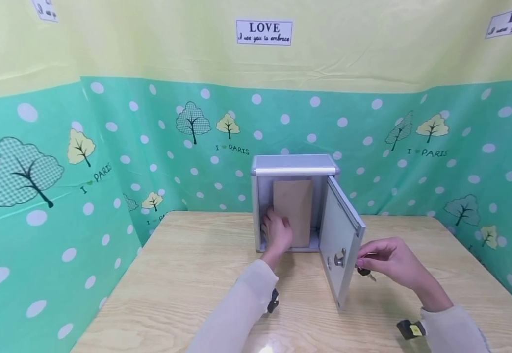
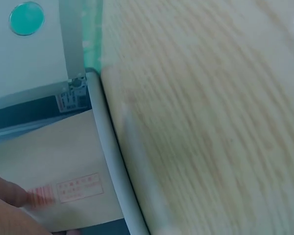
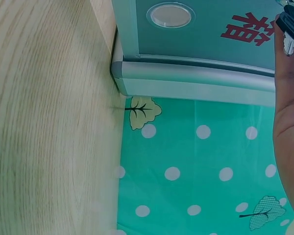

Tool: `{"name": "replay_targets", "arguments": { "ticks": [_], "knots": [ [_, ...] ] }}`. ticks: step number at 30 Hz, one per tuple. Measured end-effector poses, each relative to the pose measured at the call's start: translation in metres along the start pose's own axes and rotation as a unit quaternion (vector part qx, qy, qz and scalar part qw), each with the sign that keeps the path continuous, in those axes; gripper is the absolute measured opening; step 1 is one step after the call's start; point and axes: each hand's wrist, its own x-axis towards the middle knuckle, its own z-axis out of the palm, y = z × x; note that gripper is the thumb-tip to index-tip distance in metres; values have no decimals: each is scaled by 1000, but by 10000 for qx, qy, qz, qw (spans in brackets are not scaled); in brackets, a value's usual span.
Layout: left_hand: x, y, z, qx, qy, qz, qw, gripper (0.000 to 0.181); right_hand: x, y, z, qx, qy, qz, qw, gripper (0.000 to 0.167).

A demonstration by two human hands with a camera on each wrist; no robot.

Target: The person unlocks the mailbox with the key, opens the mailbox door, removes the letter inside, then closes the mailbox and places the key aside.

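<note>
A grey metal lockbox stands on the table with its door swung out to the right. Inside it, a brown paper envelope with red print stands upright. My left hand reaches into the box and pinches the envelope's left edge, thumb on the front; some fingertips show past the edge in the left wrist view. My right hand is at the outer face of the door, thumb and forefinger pinching a key at the lock. A second black-headed key dangles below those fingers. The pinched key is mostly hidden.
The wooden table spreads around the box. A green and yellow patterned cloth hangs behind and at both sides. The door's free edge juts toward me between both arms. On its inner face is a metal lock cam.
</note>
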Motion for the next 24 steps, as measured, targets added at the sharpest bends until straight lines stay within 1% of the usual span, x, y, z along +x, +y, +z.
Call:
{"name": "replay_targets", "arguments": {
  "ticks": [5,9,13,18,24],
  "knots": [
    [1,1,-1,89,-90,84,9999,26,0,0,0,83,-34,-60,9999,30],
    [-2,2,-5,34,-157,198,9997,17,-1,1,0,75,-11,-42,10000,30],
    [-7,-2,-9,-54,-241,448,9987,13,-1,0,0,-117,61,77,9999,29],
    [-12,-5,-16,-373,-408,734,9958,11,-1,-2,-1,-258,116,232,9993,26],
    [-20,-3,-24,-687,-640,774,9926,8,-1,-2,0,-129,80,123,9998,27]
  ]
}}
